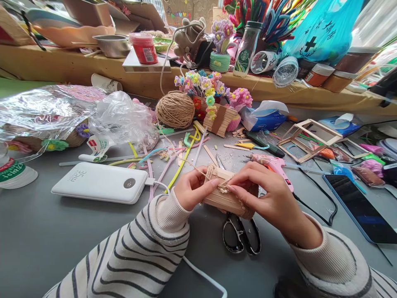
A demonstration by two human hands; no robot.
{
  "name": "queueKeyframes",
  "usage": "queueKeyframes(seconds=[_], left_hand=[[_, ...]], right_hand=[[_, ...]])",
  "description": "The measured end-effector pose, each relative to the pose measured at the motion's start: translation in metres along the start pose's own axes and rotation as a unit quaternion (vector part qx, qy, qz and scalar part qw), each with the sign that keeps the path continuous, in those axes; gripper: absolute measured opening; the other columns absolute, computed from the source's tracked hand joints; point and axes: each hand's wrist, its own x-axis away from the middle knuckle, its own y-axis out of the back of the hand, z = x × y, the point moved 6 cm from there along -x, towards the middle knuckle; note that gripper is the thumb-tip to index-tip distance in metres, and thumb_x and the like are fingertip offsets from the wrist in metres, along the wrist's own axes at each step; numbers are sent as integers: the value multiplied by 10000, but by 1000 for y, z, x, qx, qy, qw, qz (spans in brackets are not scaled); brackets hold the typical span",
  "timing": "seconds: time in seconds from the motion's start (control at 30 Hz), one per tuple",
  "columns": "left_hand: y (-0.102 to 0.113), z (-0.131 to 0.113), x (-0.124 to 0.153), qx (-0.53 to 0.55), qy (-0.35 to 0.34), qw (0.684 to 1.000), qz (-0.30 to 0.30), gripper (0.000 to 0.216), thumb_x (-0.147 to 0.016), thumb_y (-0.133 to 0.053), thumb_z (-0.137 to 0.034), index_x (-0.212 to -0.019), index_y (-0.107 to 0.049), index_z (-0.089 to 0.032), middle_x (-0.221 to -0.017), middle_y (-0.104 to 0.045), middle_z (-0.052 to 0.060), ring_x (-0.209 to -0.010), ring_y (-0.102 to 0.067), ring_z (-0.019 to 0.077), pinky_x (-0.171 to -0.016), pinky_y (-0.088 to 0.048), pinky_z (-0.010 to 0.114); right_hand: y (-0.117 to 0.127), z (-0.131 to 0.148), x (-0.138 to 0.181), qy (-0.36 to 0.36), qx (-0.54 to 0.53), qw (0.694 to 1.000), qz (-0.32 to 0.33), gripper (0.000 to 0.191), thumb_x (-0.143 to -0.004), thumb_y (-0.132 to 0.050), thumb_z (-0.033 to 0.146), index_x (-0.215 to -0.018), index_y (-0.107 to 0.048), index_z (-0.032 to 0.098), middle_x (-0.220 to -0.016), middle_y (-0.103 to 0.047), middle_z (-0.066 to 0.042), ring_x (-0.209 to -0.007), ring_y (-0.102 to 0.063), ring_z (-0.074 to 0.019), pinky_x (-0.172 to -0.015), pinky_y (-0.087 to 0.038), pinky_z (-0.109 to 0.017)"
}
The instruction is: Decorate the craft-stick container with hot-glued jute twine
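Between my hands is a small craft piece of wooden sticks (pixel 222 199), partly wrapped in twine at its left and right ends. My left hand (pixel 194 187) grips its left side, thumb on top. With thumb and index finger pressed together, my right hand (pixel 263 192) pinches the twine (pixel 231 181) at the piece's upper face. A strand runs from the piece back towards a ball of jute twine (pixel 175 109). Black-handled scissors (pixel 240 238) lie on the table under the piece, their blades partly hidden by it.
A white power bank (pixel 99 183) with a cable lies left. Right are a pink glue gun (pixel 273 164), a phone (pixel 361 207) and wooden stick frames (pixel 310 138). Behind stand a stick box with yarn flowers (pixel 214 118) and a glass bottle (pixel 247 49) on a ledge.
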Motion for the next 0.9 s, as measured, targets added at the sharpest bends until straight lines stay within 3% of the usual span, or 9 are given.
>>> queueKeyframes(seconds=[0.9], left_hand=[[-2, 1, -1, 10, -11, 1000, 9, 290, -596, -725, -307, -799, -596, -144, -699, -643, -7, -627, -581, 110, -623, -440, 231]], right_hand=[[0, 1, 0, -1, -2, 1000, 4, 91, -785, -555, 237, -746, -619, 184, -681, -534, -7, -624, -493, -105, -563, -400, -242]])
